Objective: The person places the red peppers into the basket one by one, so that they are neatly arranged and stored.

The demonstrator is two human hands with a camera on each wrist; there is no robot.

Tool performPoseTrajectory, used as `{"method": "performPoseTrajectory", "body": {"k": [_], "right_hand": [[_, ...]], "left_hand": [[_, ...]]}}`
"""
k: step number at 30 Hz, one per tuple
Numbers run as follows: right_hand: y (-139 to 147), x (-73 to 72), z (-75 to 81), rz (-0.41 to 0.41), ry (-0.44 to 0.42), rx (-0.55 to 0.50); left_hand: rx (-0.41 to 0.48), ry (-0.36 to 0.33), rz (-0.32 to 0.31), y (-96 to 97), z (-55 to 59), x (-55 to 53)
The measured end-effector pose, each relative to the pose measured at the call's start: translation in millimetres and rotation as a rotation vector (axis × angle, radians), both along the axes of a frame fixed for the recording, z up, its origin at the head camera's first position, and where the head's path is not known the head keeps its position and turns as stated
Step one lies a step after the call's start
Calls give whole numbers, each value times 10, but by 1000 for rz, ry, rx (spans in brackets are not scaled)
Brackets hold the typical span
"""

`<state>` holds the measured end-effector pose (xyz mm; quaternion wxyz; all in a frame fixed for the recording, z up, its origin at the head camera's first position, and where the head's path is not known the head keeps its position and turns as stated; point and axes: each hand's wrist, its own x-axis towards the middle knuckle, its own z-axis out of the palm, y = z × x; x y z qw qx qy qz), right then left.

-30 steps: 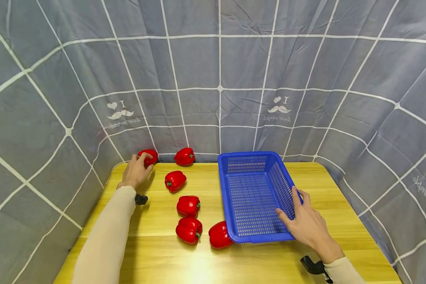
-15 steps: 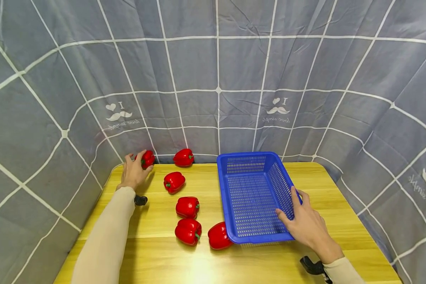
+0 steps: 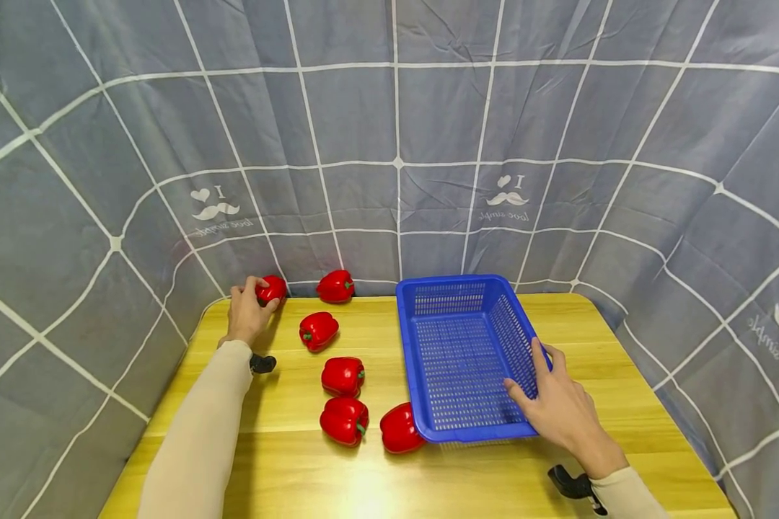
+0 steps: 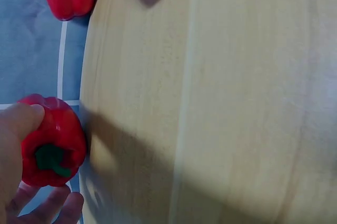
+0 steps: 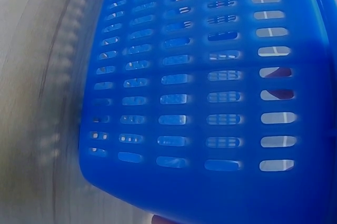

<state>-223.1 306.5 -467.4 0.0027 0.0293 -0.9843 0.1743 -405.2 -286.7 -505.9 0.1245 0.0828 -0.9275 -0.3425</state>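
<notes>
At the table's far left corner, my left hand (image 3: 247, 317) holds a red bell pepper (image 3: 273, 288) by its near left side. The left wrist view shows that pepper (image 4: 62, 124), green stem toward the camera, between the thumb and the fingers. My right hand (image 3: 561, 407) grips the right rim of a blue plastic basket (image 3: 480, 434), its thumb on the inner side. Perforated basket wall (image 5: 174, 179) fills most of the right wrist view, where the right hand is nearly all hidden. No pepper lies inside the basket.
Between the hands lie more red peppers: one at the back edge (image 3: 335, 286), one nearer (image 3: 319, 331), two close together (image 3: 343, 376), and one against the basket's left side (image 3: 400, 429). A grey checked curtain (image 3: 363, 194) hangs behind the wooden table (image 3: 279, 461).
My left fingers spread off the pepper toward the left, then came back onto it from its left side. The right hand and the basket have stayed put.
</notes>
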Motion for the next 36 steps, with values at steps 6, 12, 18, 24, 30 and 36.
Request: {"method": "performPoseTrajectory", "body": {"k": [6, 12, 18, 24, 30, 36], "right_hand": [[8, 0, 1, 3, 0, 1], [14, 18, -16, 3, -1, -4], [9, 25, -23, 4, -6, -7], [-5, 24, -18, 3, -8, -12], [-9, 27, -15, 9, -10, -17], [-2, 37, -13, 15, -14, -19]], "left_hand": [[7, -32, -10, -29, -5, 96], [5, -38, -47, -54, -10, 190], [5, -50, -39, -64, -39, 289], [8, -38, -32, -53, -26, 406], [6, -16, -27, -26, 19, 492], [9, 24, -43, 40, 101, 601]]}}
